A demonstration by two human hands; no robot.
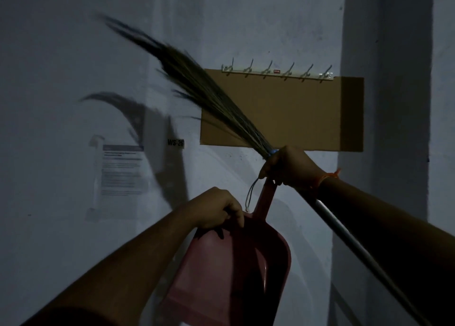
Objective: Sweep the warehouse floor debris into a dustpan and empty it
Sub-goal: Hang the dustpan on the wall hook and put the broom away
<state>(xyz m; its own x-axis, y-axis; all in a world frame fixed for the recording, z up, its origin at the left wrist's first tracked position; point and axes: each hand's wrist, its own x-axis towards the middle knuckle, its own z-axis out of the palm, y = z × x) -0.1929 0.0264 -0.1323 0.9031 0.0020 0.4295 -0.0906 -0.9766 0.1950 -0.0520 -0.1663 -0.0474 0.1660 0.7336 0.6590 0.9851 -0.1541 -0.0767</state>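
Near the middle of the frame, our right hand [290,168] wraps tight around the broom [197,86] and the dustpan handle [264,197]. Lower down, our left hand [216,208] pinches the pink dustpan [226,271] at its rim.

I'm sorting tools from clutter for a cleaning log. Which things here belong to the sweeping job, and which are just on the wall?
Part of the job:
- broom, gripped by the right hand
- pink dustpan, held at its rim by the left hand

Just there:
- hook rack
- cardboard sheet
- printed notice
- WS label
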